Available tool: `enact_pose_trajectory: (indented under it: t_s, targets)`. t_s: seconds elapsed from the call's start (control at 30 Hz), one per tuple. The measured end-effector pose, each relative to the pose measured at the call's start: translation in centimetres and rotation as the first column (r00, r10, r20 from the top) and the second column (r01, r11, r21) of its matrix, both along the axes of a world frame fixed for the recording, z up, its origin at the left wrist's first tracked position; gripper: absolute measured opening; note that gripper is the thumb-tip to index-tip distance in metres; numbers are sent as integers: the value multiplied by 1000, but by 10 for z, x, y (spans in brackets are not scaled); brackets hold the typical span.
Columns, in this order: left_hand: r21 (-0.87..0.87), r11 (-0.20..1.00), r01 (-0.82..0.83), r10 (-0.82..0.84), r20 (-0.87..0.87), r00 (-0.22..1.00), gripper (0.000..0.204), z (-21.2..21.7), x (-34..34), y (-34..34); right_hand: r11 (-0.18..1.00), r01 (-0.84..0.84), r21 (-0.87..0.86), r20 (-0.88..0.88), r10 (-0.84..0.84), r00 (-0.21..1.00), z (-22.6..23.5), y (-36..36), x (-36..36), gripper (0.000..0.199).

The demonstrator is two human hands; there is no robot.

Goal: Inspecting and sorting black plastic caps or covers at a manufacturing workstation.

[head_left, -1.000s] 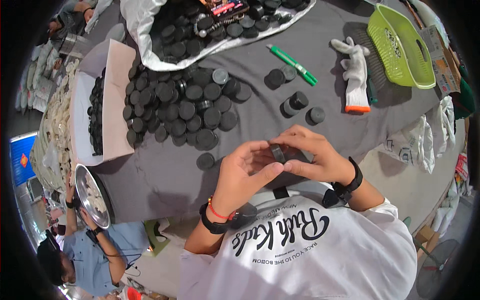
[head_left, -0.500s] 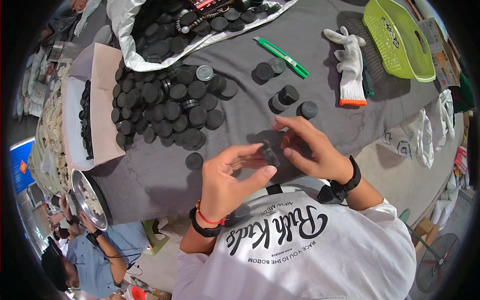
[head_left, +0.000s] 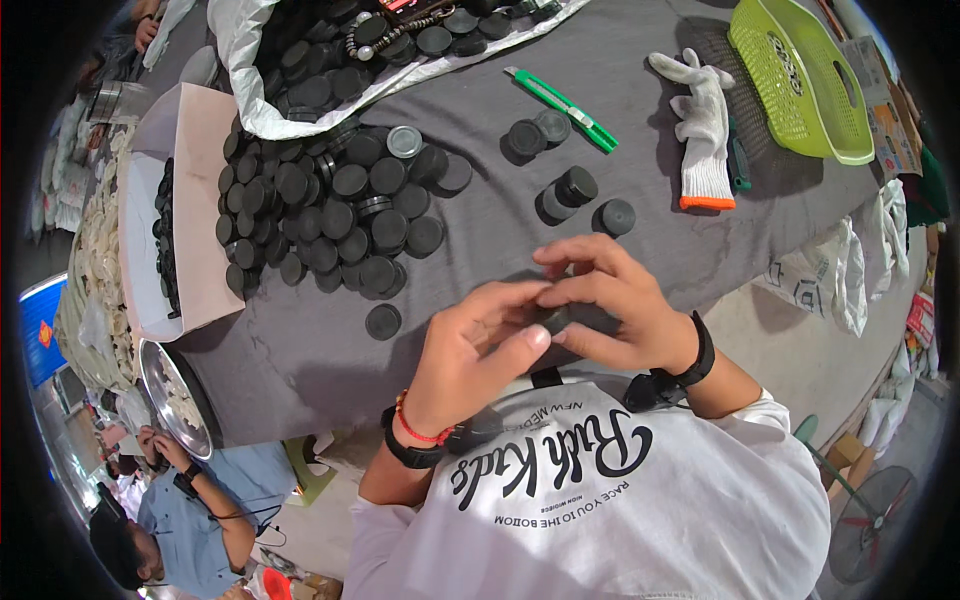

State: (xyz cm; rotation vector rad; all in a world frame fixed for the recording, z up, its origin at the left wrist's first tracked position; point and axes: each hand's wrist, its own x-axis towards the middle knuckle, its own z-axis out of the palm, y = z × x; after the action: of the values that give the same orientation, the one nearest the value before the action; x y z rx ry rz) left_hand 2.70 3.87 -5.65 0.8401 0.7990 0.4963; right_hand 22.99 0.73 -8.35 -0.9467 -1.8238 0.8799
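Both hands have drawn back from the pile of black caps [head_left: 330,215] toward the person's chest. The left hand [head_left: 470,360] and right hand [head_left: 610,305] now pinch one small black cap [head_left: 553,318] between their fingertips, above the grey desk [head_left: 640,130] edge.

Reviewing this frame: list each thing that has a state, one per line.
Left hand: closed on the small black cap.
Right hand: pinching the same cap.
Small black cap: held, mostly hidden.
Green utility knife: lying flat, blade unclear.
White glove: unworn, flat.
Green basket: on table.
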Motion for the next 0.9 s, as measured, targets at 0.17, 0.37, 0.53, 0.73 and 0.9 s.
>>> enact_pose_trajectory:
  t_s: [0.17, 0.37, 0.53, 0.73, 0.9]
  targets:
    - [24, 961, -276, 269, 157, 950, 35, -9, 11, -10, 925, 305, 224, 100, -333, 937, -6, 1, -15, 33]
    - [159, 914, -374, 364, 88, 927, 34, -8, 8, -10, 968, 209, 137, 34, -216, 976, -1, 4, -16, 42]
    - [238, 897, -374, 372, 53, 927, 33, 1, 8, -12, 937, 137, -323, -97, -176, 980, 6, -1, -10, 47]
    - [289, 891, -351, 358, 31, 933, 34, -2, 4, -10, 898, 247, -364, -39, -279, 959, -6, -4, -9, 45]
    - [265, 909, -322, 329, 20, 944, 32, -7, -1, -5, 933, 255, -255, 32, -255, 966, -6, -3, -5, 41]
